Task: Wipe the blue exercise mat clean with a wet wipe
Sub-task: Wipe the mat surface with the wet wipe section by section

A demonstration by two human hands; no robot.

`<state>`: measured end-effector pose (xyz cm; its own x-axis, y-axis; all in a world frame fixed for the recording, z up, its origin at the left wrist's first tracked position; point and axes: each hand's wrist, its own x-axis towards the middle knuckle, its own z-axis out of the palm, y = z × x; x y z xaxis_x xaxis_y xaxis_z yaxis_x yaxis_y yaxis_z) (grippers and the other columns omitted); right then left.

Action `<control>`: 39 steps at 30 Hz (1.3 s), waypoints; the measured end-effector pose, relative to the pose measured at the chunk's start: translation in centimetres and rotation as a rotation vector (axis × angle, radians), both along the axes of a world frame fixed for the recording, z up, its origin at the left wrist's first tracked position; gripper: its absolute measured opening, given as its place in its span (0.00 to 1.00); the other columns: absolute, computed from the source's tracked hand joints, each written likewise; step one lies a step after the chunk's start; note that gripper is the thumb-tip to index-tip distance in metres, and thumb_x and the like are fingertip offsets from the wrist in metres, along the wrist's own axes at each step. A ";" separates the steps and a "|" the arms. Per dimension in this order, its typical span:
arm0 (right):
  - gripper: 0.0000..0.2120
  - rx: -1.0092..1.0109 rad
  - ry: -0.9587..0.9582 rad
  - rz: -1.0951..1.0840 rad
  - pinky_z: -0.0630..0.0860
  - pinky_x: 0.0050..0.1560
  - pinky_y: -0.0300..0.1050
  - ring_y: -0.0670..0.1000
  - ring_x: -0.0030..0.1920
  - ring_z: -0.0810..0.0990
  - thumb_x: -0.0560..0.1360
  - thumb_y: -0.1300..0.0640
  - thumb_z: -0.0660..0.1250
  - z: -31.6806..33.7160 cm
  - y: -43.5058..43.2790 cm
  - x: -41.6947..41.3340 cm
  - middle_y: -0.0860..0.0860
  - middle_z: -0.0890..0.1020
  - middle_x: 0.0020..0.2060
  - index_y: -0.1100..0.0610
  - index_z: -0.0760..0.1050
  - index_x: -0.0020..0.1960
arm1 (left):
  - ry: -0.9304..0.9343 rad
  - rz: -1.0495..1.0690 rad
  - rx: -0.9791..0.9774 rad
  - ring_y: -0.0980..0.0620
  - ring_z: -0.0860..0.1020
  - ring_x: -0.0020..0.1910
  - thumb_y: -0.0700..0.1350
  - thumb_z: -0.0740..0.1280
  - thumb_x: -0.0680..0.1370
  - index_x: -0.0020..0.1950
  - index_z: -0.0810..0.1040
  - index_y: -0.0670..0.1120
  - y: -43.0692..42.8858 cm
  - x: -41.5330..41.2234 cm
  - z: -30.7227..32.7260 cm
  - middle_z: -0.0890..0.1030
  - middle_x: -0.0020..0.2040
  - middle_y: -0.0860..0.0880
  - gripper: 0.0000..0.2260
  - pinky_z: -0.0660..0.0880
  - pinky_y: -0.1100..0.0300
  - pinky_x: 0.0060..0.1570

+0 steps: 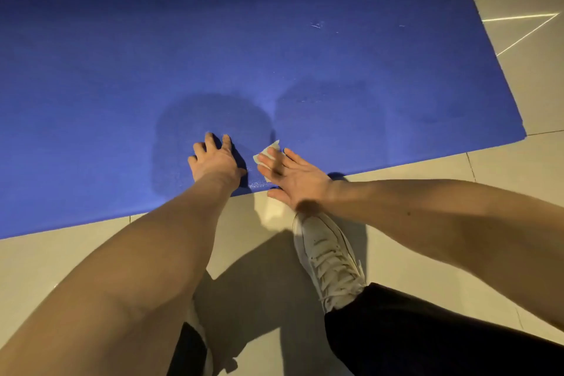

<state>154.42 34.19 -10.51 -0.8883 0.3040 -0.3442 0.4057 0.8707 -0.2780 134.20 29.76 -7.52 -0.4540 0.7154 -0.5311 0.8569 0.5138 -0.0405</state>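
My flat right hand [290, 175] presses wipe [268, 152] at near edge of mat [274, 40]; left hand [213, 162] braces, fingers spread. I judge most still unwiped.

Indoor room, home or gym unclear. Glossy pale tiles [396, 247] with grout lines all around mat [274, 49]; light streaks [525, 27] reflected right of mat; shoe [326, 256] at mat's near edge.

Head-worn camera looks down, close above mat [91, 70].

matt textured mat [274, 40] on glossy floor tiles [531, 192].
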 end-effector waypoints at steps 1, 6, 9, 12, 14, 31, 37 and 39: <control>0.34 0.015 -0.021 0.005 0.59 0.78 0.62 0.59 0.80 0.58 0.83 0.39 0.44 0.1 0.7 1.5 0.54 0.63 0.80 0.59 0.65 0.79 | -0.007 0.007 0.001 0.40 0.57 0.72 0.61 0.69 0.76 0.80 0.53 0.56 -0.1 0.0 0.0 0.52 0.79 0.47 0.39 0.62 0.48 0.69; 0.32 0.114 -0.103 -0.064 0.45 0.81 0.57 0.50 0.82 0.38 0.84 0.40 0.41 0.6 4.0 10.7 0.47 0.45 0.83 0.54 0.48 0.84 | -0.030 0.009 0.008 0.40 0.56 0.73 0.60 0.70 0.76 0.80 0.52 0.56 -0.3 -0.1 -0.2 0.50 0.79 0.47 0.39 0.61 0.48 0.69; 0.33 0.080 -0.105 -0.132 0.45 0.81 0.56 0.52 0.82 0.39 0.84 0.39 0.43 1.1 3.9 10.9 0.49 0.47 0.83 0.56 0.48 0.84 | -0.035 0.009 0.017 0.40 0.55 0.73 0.60 0.70 0.75 0.80 0.53 0.56 -0.3 -0.2 -0.3 0.50 0.79 0.47 0.40 0.61 0.48 0.70; 0.34 0.082 -0.042 -0.172 0.44 0.81 0.55 0.55 0.82 0.41 0.85 0.39 0.45 0.6 2.1 8.4 0.53 0.49 0.83 0.59 0.51 0.83 | -0.031 0.005 0.012 0.39 0.55 0.73 0.60 0.70 0.76 0.81 0.52 0.55 -0.1 -0.2 -0.3 0.50 0.79 0.46 0.40 0.61 0.47 0.71; 0.33 0.099 -0.007 -0.089 0.50 0.81 0.58 0.61 0.82 0.50 0.86 0.40 0.46 0.1 1.4 5.8 0.58 0.57 0.81 0.62 0.56 0.81 | -0.030 0.007 0.009 0.39 0.55 0.73 0.61 0.70 0.76 0.81 0.52 0.55 -0.1 -0.3 -0.4 0.50 0.79 0.46 0.40 0.60 0.47 0.71; 0.39 0.094 -0.068 -0.434 0.51 0.80 0.63 0.63 0.82 0.47 0.81 0.35 0.44 -0.1 1.5 2.0 0.56 0.54 0.82 0.61 0.54 0.82 | -0.112 0.040 0.049 0.40 0.53 0.75 0.60 0.71 0.76 0.81 0.53 0.56 -0.5 -0.5 -0.1 0.49 0.80 0.47 0.39 0.59 0.47 0.73; 0.37 0.072 -0.001 0.019 0.43 0.81 0.61 0.61 0.82 0.40 0.82 0.38 0.44 -0.8 -0.3 -4.3 0.58 0.49 0.83 0.61 0.51 0.82 | -0.140 0.095 0.359 0.42 0.63 0.70 0.54 0.72 0.77 0.74 0.72 0.52 -1.4 -2.5 -0.4 0.64 0.75 0.48 0.26 0.62 0.47 0.67; 0.37 0.115 0.003 0.097 0.49 0.80 0.61 0.60 0.82 0.47 0.81 0.38 0.44 -0.9 1.3 -4.2 0.55 0.55 0.82 0.60 0.57 0.82 | -0.116 0.088 0.378 0.42 0.63 0.70 0.55 0.72 0.77 0.73 0.72 0.52 -1.3 -3.0 -0.4 0.65 0.75 0.48 0.26 0.61 0.47 0.66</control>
